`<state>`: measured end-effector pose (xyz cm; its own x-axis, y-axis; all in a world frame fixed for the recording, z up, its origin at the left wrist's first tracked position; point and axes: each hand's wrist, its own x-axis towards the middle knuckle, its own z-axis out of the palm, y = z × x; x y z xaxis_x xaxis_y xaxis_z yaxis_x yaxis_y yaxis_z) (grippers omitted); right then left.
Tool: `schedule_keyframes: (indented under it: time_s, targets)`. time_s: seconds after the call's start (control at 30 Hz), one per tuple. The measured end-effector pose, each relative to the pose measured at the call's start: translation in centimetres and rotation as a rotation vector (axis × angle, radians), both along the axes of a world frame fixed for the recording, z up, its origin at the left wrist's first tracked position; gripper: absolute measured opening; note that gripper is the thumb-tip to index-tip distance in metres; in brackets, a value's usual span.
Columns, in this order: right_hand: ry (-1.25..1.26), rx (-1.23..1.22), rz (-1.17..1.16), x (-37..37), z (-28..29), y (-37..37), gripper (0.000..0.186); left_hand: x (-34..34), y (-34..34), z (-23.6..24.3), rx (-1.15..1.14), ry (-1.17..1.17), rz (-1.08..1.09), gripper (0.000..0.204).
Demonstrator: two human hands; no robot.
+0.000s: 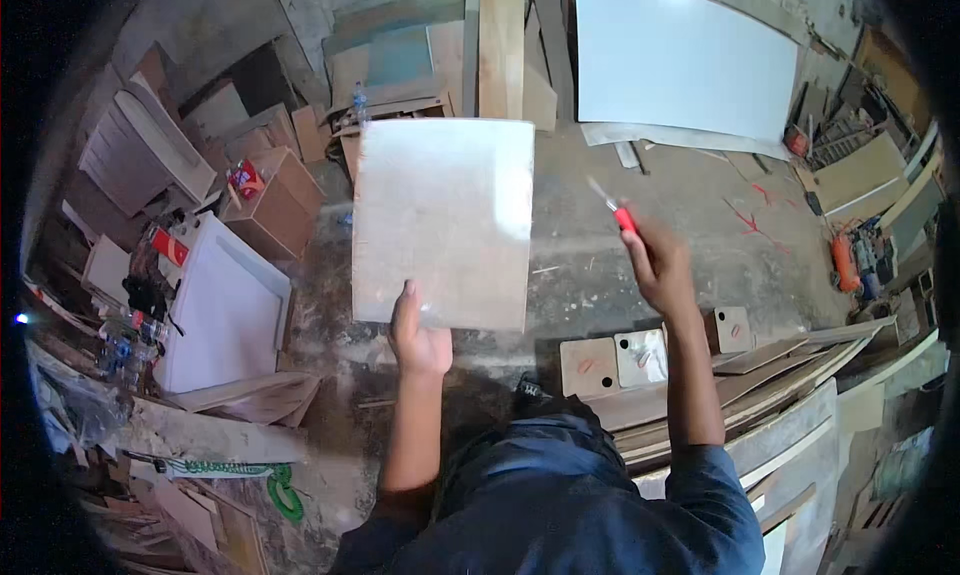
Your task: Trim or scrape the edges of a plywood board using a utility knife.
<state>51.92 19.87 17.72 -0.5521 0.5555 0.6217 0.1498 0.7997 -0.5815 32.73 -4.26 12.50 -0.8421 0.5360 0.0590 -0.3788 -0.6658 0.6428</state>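
My left hand (420,343) grips a flat rectangular board (440,225) by its near edge, thumb lying on the upper face. The board is pale and whitish, with a bright patch of glare along its right side. To the right of it, apart from the board, my right hand (660,265) is closed round a slim tool with a red handle (624,219). A narrow silvery, pale end points away to the upper left; it is too blurred to tell its exact kind. The fingers under the board are hidden.
A large white panel (685,60) leans at the back wall. Small boards with black holes (590,367) lie by my right forearm, beside stacked curved strips (790,375). At left stand a white tray-like panel (230,305) and a brown box (275,205). A green hose (285,493) lies lower left.
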Motion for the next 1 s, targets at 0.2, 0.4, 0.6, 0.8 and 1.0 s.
schedule_keyframes:
  time_s: [0.2, 0.4, 0.6, 0.8, 1.0]
  targets:
    - [-0.073, -0.161, 0.156, -0.1, -0.1, -3.5, 0.025, -0.6, 2.7, 1.5, 0.07, 0.078, 0.086, 0.049]
    - [-0.113, -0.031, 0.234, -0.2, -0.5, -4.2, 0.028, -0.3, 5.1, 3.0, 0.067, 0.096, 0.05, 0.054]
    - [-0.192, 0.058, 0.195, -0.5, -0.6, -5.3, 0.031, -0.7, 5.2, 2.4, 0.067, -0.015, 0.076, 0.052]
    - [-0.16, 0.111, 0.2, -0.8, -0.8, -4.7, 0.031, 0.1, 5.3, 3.7, 0.17, 0.024, 0.052, 0.046]
    - [-0.121, 0.247, 0.185, -1.0, -0.6, -4.1, 0.036, -0.5, 5.3, 3.1, 0.175, -0.101, 0.072, 0.037]
